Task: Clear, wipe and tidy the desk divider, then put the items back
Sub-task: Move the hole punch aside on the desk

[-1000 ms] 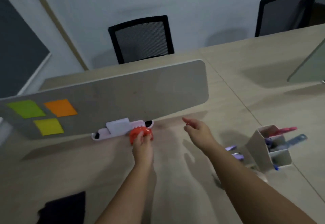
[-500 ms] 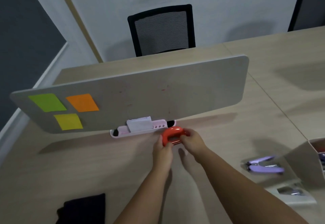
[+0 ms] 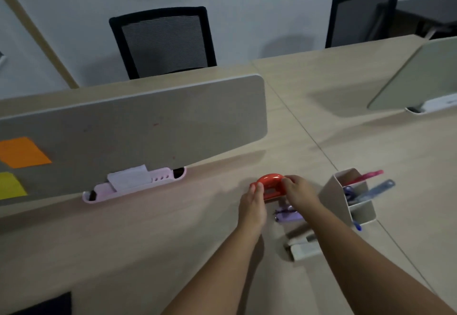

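- Your left hand (image 3: 252,207) and right hand (image 3: 298,194) both hold the red hole punch (image 3: 270,186), 1 at each end, fingers curled onto it.
- The punch sits low over the desk (image 3: 173,228), just right of the grey desk divider (image 3: 138,131) and beside the white pen holder (image 3: 346,198); you cannot tell whether it touches the desk.
- A purple stapler (image 3: 289,215) lies on the desk just under your right wrist, with a white holder (image 3: 303,249) lying nearer you.
- The pink tray (image 3: 138,186) stays clipped at the divider's foot, with a white folded cloth (image 3: 129,178) in it.
- 2 sticky notes show on the divider: the orange note (image 3: 22,152) and the yellow note (image 3: 10,186).
- The pen holder carries a pink pen (image 3: 366,176) and a blue ruler (image 3: 376,191).
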The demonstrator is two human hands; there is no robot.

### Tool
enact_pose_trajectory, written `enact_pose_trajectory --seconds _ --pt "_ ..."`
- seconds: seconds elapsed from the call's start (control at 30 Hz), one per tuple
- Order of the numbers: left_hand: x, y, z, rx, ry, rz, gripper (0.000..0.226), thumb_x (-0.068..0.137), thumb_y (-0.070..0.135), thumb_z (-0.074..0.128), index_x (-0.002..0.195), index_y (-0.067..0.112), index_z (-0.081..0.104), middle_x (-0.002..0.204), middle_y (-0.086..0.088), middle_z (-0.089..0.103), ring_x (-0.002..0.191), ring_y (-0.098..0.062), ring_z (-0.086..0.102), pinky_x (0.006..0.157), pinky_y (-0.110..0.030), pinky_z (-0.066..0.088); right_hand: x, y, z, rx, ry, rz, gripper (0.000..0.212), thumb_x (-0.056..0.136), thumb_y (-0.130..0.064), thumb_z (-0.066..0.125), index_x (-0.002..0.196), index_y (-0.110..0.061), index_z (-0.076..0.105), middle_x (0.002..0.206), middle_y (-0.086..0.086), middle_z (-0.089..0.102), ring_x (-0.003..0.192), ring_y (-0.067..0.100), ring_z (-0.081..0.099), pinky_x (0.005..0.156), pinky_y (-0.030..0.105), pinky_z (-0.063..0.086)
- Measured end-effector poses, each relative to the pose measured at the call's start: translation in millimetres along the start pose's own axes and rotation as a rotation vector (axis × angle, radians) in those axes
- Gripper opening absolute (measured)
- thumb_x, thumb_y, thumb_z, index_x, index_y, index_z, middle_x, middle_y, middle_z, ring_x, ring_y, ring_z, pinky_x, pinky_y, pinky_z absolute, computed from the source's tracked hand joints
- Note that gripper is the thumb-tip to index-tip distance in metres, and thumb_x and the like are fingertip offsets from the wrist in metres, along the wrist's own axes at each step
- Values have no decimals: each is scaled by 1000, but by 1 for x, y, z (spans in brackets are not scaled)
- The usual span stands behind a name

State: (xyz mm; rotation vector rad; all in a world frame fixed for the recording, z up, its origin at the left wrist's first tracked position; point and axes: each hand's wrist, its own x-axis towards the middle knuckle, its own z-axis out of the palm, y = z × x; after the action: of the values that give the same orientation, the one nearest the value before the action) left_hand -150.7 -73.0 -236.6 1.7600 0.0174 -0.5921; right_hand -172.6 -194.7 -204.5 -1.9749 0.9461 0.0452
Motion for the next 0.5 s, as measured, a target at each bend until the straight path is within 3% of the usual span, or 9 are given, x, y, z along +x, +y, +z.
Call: enact_pose_trajectory --seconds 0.13,0.23,0.33,0.43,0.5 --pt "0 -11 15 31 -17 -26 49 102 47 32 129 19 61 131 -11 62 121 -27 56 95 -27 39 -3 18 -14 -36 -8 -12 32 95 -22 41 105 -9 68 93 15 68 79 25 60 72 28 41" --pt "-3 -16 16 25 -10 -38 50 102 47 32 133 18 58 136 -11 58 127 -26 52 98 -25 35 -3 28 -15 -53 4 -21 31 92 -25 43 105 -15 69 104 18 71 98 33 64 85 34 49" --pt "-7 -16 7 -35 27 -18 46 104 41 35 136 15 55 143 -8 54 133 -20 48 102 -20 30 -7 24 -8 -51 59 -39 42 92 -30 43 129 -16 58 128 15 63 120 34 55 102 41 43" --pt "-12 -15 -21 -168 112 -34 56 96 50 44 140 16 51 148 -6 50 137 -20 46 118 -36 31 -13 1 8 -5 113 -164 48 86 -30 44 130 -16 57 130 10 61 118 32 57 103 44 43" --pt "-10 -19 -49 -253 220 -58 67 84 58 47 135 16 56 144 -9 54 132 -24 51 116 -44 35 -16 -18 24 -22 94 -247 40 87 -20 49 124 -14 62 130 10 60 116 31 57 103 40 42"
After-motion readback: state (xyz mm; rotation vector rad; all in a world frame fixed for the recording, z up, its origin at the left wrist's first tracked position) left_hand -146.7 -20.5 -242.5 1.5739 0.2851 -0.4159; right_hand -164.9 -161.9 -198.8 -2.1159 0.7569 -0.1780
